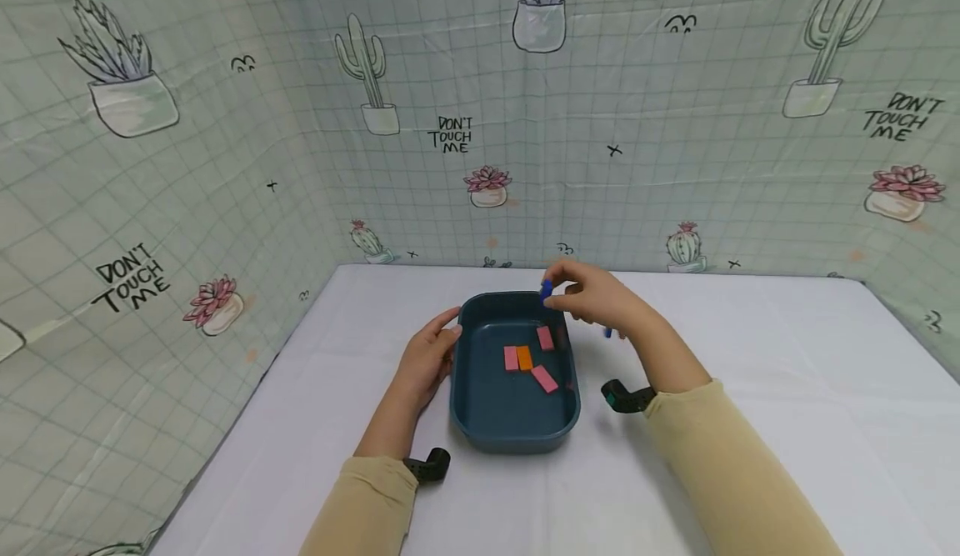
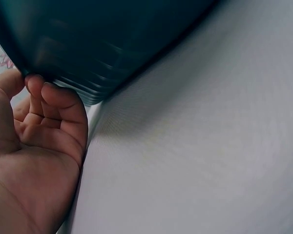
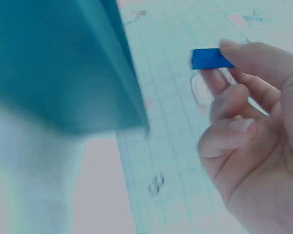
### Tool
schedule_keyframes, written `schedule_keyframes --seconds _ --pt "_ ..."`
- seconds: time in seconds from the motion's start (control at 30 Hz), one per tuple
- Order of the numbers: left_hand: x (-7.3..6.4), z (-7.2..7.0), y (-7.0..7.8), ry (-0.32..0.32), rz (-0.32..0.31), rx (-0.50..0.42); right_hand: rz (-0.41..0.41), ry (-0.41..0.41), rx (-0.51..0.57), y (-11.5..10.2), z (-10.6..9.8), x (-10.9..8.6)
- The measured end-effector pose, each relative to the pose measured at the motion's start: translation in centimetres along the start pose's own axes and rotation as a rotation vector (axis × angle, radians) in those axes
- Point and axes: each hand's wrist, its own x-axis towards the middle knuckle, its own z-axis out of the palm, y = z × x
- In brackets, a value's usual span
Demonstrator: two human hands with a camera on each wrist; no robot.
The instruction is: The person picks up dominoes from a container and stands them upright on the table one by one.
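Observation:
A dark teal plastic bin (image 1: pixel 487 423) stands on the table with several small flat blocks inside. Three are pink, among them a pink block (image 1: pixel 544 379), and an orange block (image 1: pixel 524 358) lies against one of the pink ones. My left hand (image 1: pixel 427 360) pinches the bin's left rim between thumb and fingers; in the left wrist view, the fingertips meet the bin's wall (image 2: pixel 122 39). Above the far right corner of the bin, my right hand (image 1: pixel 600 298) pinches a small blue block (image 3: pixel 210 58) between thumb and fingers.
Another blue piece (image 1: pixel 608 333) shows partly below the right hand, right of the bin. White cloth covers the table (image 1: pixel 300 423). Behind it hangs a gridded curtain (image 1: pixel 600 197) printed with cacti. Each wrist wears a black camera (image 1: pixel 431 466).

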Motion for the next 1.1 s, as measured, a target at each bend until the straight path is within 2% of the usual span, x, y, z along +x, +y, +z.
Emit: schedule_keyframes --seconds 0.2,0.4,0.53,0.77,1.1 --pt "-0.2 -0.3 0.3 0.016 0.0 0.015 0.079 0.11 -0.015 3.5 -1.7 -3.2" --pt "-0.3 -0.5 0.5 0.004 0.009 0.016 0.1 0.129 -0.082 6.0 -2.1 -5.0" --pt "-0.3 -0.5 0.7 0.002 0.01 0.01 0.103 0.117 -0.159 6.9 -1.8 -5.5" --pt "-0.4 -0.4 0.6 -0.004 0.003 0.01 0.054 0.127 -0.28 8.1 -1.0 -5.8" --pt "-0.4 0.2 0.4 -0.006 -0.004 0.003 0.078 0.122 -0.311 8.9 -0.8 -6.4"
